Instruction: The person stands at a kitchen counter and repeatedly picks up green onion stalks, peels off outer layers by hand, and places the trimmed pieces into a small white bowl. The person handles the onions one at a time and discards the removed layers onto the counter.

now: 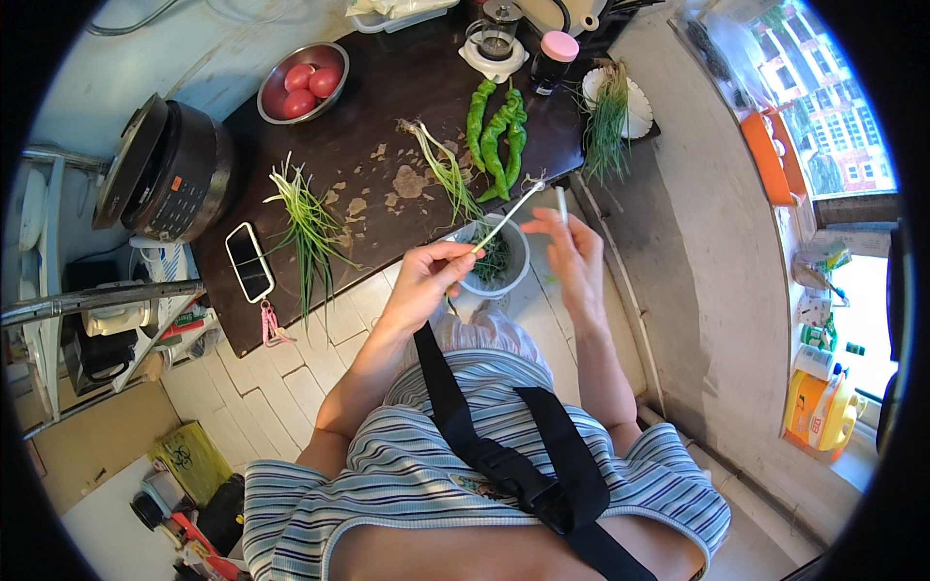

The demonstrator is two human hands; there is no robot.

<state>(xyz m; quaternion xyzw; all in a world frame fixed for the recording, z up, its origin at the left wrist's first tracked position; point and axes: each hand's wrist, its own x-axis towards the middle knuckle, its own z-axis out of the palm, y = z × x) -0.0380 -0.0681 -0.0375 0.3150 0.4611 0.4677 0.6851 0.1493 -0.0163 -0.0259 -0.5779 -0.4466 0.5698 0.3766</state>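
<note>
My left hand pinches a green onion, its white stem and root end pointing up to the right. Beside the root end my right hand is raised, a small pale strip at its fingers; blur hides whether it is gripped. Below both hands stands a white bucket with green scraps inside. On the dark table lie a pile of green onions, a smaller bunch and long green peppers. More green onions with roots rest over a white plate at the right corner.
A metal bowl of tomatoes, a rice cooker and a phone are on the table's left side. A glass jar with a pink lid stands at the back right. A wall and window ledge run along the right.
</note>
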